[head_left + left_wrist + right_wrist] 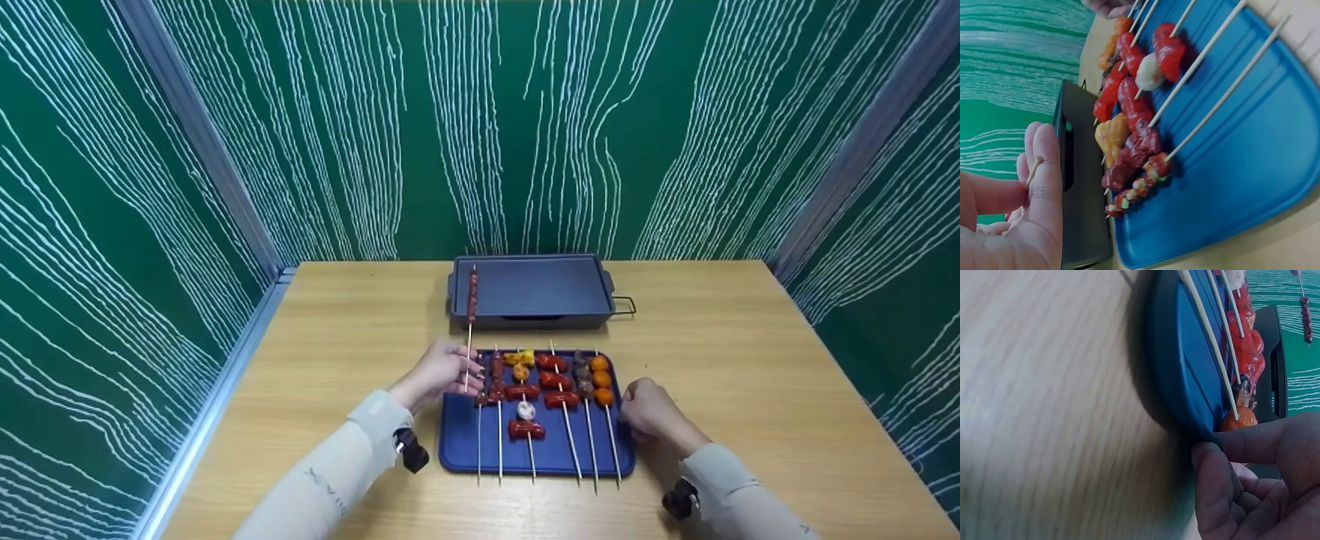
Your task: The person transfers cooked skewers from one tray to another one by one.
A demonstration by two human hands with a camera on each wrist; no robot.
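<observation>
My left hand pinches the bare stick of a meat skewer between thumb and fingers. The skewer points away from me, its dark red pieces in line with the left part of a grey rectangular grill pan. Below that hand lies a blue tray bearing several skewers. In the right wrist view, my right hand pinches the tray's rim with thumb and forefinger. Nearest to it is a skewer of orange balls. The left hand partly covers the leftmost skewer in the head view.
Also on the tray lie a dark meat skewer, a glossy red one, a mixed one with a white piece, and a dark red one. A wire handle sticks out from the pan. Green walls enclose the wooden table.
</observation>
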